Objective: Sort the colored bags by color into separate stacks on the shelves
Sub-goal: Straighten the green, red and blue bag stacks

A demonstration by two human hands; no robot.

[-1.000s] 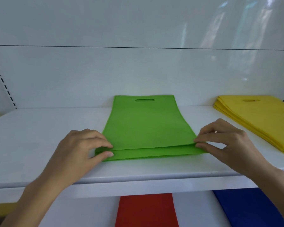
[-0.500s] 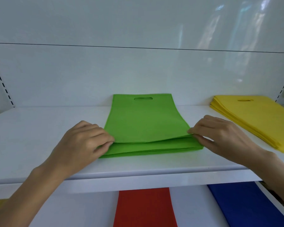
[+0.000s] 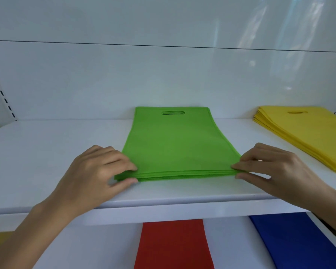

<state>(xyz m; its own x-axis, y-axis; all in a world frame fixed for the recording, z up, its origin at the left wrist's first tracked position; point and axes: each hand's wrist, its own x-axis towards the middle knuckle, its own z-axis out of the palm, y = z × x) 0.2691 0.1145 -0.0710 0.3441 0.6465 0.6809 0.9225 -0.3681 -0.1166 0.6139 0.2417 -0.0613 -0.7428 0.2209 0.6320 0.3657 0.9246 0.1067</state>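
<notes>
Red bags (image 3: 173, 244) partly under shelf (image 3: 182, 199)

Shelf (image 3: 47, 152) bears middle stack (image 3: 175, 144) left of side stack (image 3: 306, 136); lower bags (image 3: 173, 243) lie beneath, seemingly stacked.

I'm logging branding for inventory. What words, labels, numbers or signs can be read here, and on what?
None can be read: the green bags, yellow bags, red bag, blue bag and white shelf show no print, label or number.
</notes>
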